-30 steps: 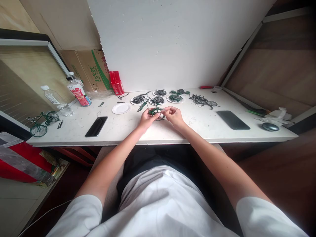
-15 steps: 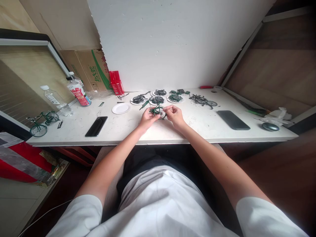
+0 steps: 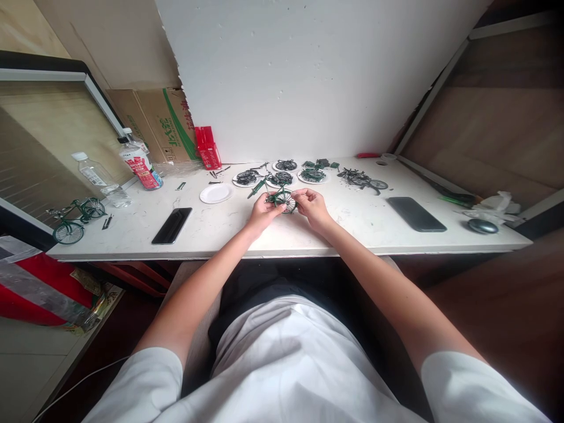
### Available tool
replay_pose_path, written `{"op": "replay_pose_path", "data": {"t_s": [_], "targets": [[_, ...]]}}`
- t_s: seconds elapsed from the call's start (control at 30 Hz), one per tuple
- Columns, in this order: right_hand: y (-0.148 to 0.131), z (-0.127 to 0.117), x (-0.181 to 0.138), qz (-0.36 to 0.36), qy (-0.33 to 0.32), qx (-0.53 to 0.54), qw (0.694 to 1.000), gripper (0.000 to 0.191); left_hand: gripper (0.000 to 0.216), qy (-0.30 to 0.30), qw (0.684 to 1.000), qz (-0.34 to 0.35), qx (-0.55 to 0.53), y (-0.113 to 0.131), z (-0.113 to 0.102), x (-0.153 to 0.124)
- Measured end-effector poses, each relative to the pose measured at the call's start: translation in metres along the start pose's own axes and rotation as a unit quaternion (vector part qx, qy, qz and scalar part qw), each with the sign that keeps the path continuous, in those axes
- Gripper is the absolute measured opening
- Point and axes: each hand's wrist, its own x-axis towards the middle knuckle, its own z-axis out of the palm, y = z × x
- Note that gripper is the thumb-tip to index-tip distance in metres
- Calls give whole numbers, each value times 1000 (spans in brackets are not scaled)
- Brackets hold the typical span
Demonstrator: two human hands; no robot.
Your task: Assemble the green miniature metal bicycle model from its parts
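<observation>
Between my two hands, just above the white table, is a green model bicycle (image 3: 282,200) with one wheel showing. My left hand (image 3: 263,212) is closed on its frame, near the wheel's left side. My right hand (image 3: 312,207) pinches at the wheel's right edge; whether a small part sits between those fingertips is hidden. Right behind the hands, paper plates carry sorted pieces: black parts (image 3: 247,177), dark wheels (image 3: 282,178) and green frame parts (image 3: 312,175). A bare white paper plate (image 3: 216,193) lies to the left of them.
A finished-looking green model bicycle (image 3: 79,218) stands far left, by bottles (image 3: 141,164). Phones lie on both sides, one left (image 3: 172,226), one right (image 3: 416,214). Loose black parts (image 3: 362,180) lie back right. A mouse (image 3: 483,226) and crumpled tissue (image 3: 497,205) are far right.
The model bicycle's green parts have tilted very slightly in my left hand. Both hands keep nearly the same place and grip.
</observation>
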Motion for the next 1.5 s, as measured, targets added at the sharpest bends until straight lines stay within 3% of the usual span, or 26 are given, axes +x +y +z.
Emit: {"op": "replay_pose_path", "data": {"t_s": [0.77, 1.13, 1.5], "targets": [[0, 1, 0, -3, 1, 19, 1000, 51, 65, 12, 1000, -4, 11, 2, 0, -1], [0, 1, -1, 8, 2, -20, 1000, 49, 62, 33, 999, 1, 22, 0, -2, 1], [-1, 2, -3, -2, -10, -33, 999, 56, 48, 16, 997, -46, -55, 6, -1, 0]]}}
